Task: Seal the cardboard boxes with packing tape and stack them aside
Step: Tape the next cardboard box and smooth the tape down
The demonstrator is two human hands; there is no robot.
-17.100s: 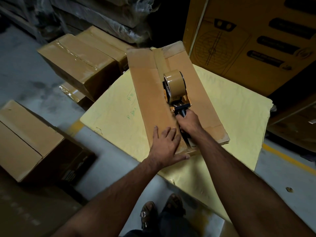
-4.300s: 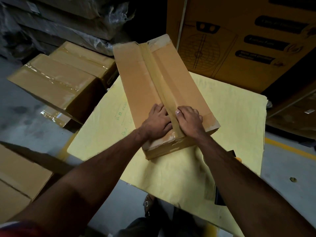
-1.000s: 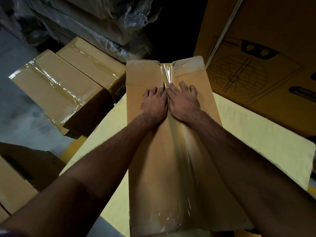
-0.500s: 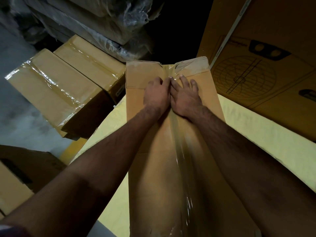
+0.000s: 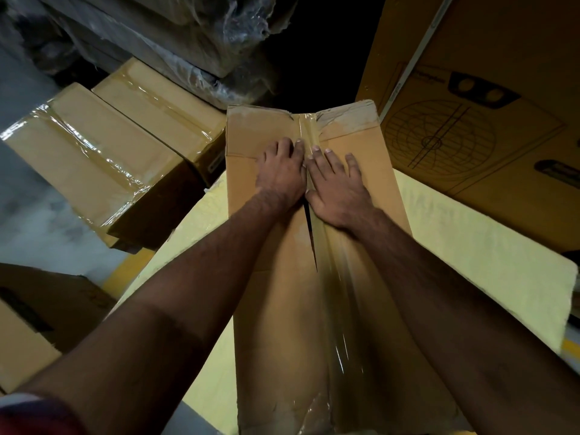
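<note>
The left hand (image 5: 281,175) and the right hand (image 5: 337,186) lie flat side by side, fingers straight and pressed palm-down near the far end of a long cardboard box (image 5: 273,324), holding nothing. They sit on either side of the strip of clear packing tape (image 5: 337,296) that runs the length of the box's top along the centre seam; the inner fingers of each hand touch the tape. Just behind the hands a short dark gap shows in the seam. The box rests lengthwise on a pale yellow sheet (image 5: 464,252) covering the work surface. To the left, on the grey floor (image 5: 34,211), stand two taped cardboard boxes (image 5: 103,152) side by side. To the right a large yellow carton printed with a fan drawing (image 5: 489,120) stands just beside the box's far corner. Plastic-wrapped goods (image 5: 188,36) are piled behind.
</note>
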